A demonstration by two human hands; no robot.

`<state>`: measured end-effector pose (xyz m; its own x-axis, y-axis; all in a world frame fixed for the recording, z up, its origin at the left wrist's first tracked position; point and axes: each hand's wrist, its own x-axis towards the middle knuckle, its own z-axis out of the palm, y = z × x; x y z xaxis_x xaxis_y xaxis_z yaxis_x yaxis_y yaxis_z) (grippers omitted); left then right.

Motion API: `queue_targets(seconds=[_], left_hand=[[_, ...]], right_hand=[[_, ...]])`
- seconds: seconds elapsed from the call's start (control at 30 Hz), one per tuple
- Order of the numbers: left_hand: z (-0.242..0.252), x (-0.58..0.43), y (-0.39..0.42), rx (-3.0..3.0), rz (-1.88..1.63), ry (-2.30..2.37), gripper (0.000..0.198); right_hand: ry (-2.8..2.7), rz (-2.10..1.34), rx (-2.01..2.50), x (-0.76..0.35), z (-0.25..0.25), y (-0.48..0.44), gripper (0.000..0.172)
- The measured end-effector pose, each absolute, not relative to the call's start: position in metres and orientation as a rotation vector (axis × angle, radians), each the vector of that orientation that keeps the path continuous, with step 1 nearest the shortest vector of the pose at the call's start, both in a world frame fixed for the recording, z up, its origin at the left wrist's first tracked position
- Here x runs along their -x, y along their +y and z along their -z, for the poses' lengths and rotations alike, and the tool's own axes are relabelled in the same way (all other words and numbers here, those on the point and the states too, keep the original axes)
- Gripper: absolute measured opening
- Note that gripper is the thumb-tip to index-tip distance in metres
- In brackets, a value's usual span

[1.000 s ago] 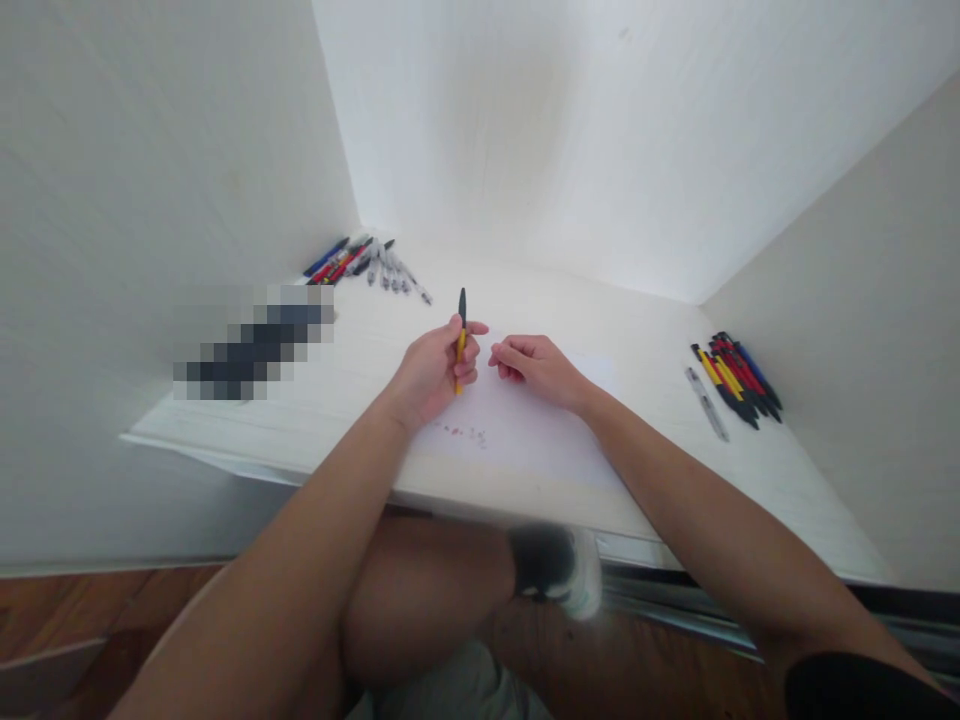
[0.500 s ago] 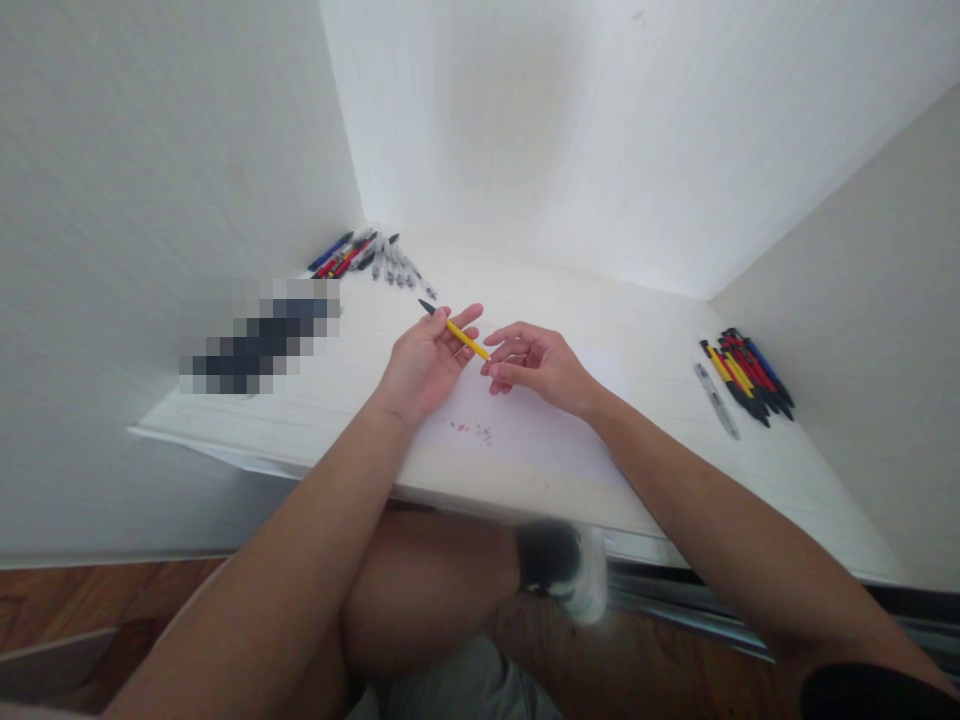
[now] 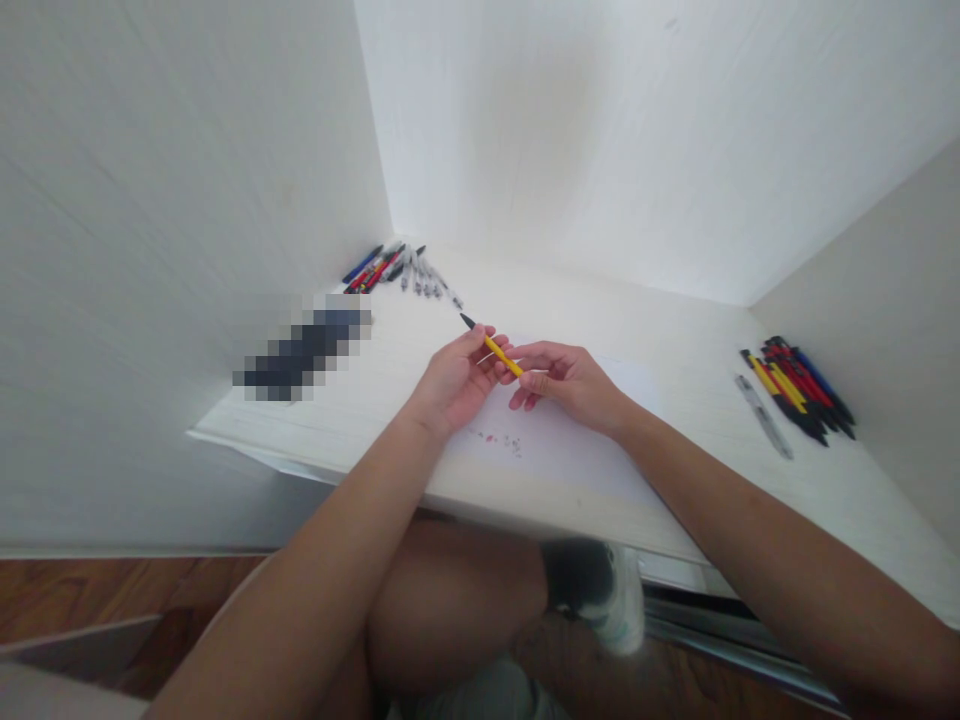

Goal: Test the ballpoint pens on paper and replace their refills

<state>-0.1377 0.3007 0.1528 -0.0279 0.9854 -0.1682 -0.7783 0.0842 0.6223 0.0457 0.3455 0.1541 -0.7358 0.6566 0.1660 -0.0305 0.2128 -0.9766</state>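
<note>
On the white counter (image 3: 360,420), a pixelated dark object (image 3: 300,355) lies far left, then a mixed pile of pens (image 3: 375,269) near the back corner. The left hand (image 3: 459,383) pinches the yellow-and-black pen (image 3: 496,349) towards its dark tip, the pen slanting between the hands. The right hand (image 3: 576,388), over a marked white sheet (image 3: 589,462), pinches its yellow end. Further right, 1 clear pen (image 3: 763,418) lies just beside a bunch of coloured pens (image 3: 801,390).

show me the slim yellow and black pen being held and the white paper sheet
Slim yellow and black pen (image 3: 501,354), head view: middle of the yellow barrel
White paper sheet (image 3: 571,446), head view: bare lower part
</note>
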Motion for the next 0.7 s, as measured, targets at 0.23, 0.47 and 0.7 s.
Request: queue_targets(seconds=[0.23,0.47,0.7], left_hand=[[-0.154,0.136,0.296,-0.477,-1.428,0.707,0.016],[-0.152,0.138,0.298,-0.465,-1.445,0.692,0.017],[-0.159,0.126,0.286,-0.596,-1.466,0.661,0.018]], right_hand=[[-1.972,-1.409,0.548,-0.042,-0.156,0.336,0.033],[-1.948,-1.073,0.595,-0.037,-0.158,0.328,0.030],[-1.461,-0.929,0.764,-0.039,-0.171,0.340,0.036]])
